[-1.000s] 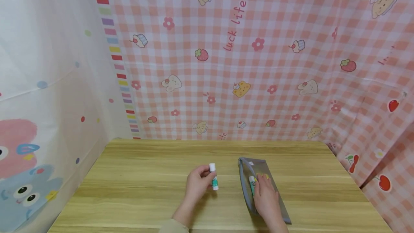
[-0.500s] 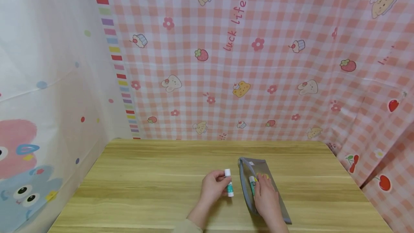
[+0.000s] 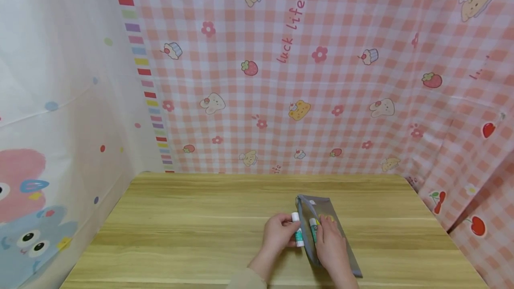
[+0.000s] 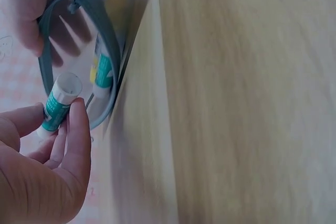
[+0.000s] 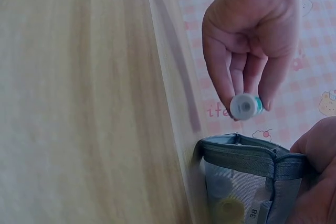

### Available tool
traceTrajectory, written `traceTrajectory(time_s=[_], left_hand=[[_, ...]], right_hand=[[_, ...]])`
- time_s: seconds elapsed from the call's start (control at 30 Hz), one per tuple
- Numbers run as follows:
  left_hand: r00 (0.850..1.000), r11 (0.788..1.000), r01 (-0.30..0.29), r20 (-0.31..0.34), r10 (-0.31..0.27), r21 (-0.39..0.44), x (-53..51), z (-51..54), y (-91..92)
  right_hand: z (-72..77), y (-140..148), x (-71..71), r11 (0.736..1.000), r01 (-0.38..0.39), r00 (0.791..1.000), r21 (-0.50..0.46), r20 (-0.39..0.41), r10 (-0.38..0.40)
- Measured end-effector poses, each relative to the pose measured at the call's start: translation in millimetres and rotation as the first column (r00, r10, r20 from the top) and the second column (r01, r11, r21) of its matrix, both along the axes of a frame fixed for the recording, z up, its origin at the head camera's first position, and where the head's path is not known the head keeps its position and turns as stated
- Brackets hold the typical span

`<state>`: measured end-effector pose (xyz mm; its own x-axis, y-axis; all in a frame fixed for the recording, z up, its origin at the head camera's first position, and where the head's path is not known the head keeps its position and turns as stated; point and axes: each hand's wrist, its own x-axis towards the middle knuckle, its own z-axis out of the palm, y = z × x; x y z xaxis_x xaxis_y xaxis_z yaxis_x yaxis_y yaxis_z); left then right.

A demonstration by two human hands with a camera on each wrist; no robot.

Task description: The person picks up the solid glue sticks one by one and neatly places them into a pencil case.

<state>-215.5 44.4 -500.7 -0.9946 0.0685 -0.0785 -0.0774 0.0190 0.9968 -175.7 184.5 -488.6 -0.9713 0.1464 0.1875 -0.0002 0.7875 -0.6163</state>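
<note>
My left hand [image 3: 277,235] pinches a glue stick [image 3: 298,234] with white ends and a green label between thumb and fingers. It is held at the mouth of a grey mesh zip pouch [image 3: 321,203], just outside the rim. My right hand [image 3: 332,245] grips the pouch's side; in the left wrist view the thumb lies outside the rim [image 4: 93,11] and the fingers show through the opening. The mouth gapes toward the left hand. Inside the pouch lie another green-labelled glue stick [image 4: 103,72] and a yellow item [image 5: 231,209] whose kind is unclear.
The pouch lies on a wood-grain table [image 3: 192,226]. A pink checked cloth [image 3: 273,88] hangs behind the table's far edge and along the right, and a white cartoon-print cloth [image 3: 72,137] hangs at the left.
My left hand has moved right with the glue stick, from the open table to beside the pouch's mouth. The right hand and the pouch have stayed almost still.
</note>
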Motion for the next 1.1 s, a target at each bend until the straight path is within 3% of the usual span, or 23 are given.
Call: traceTrajectory(time_s=[0.67,0.97,1.1], left_hand=[[0.998,0.992,-0.037,0.053,0.043,-0.117,-1.1,-9.4,20.9],[0.995,0.996,-0.003,0.099,0.011,-0.084,0.3,-8.1,23.9],[0.992,1.000,0.020,0.126,-0.018,-0.014,0.2,-8.3,24.0]], right_hand=[[0.6,-0.7,-0.2,1.000,0.012,0.999,0.002,0.032,-0.012],[1.0,-0.3,-0.9,1.000,0.007,0.998,0.005,0.056,-0.008],[1.2,-0.2,-0.9,1.000,0.002,0.998,0.002,0.067,-0.002]])
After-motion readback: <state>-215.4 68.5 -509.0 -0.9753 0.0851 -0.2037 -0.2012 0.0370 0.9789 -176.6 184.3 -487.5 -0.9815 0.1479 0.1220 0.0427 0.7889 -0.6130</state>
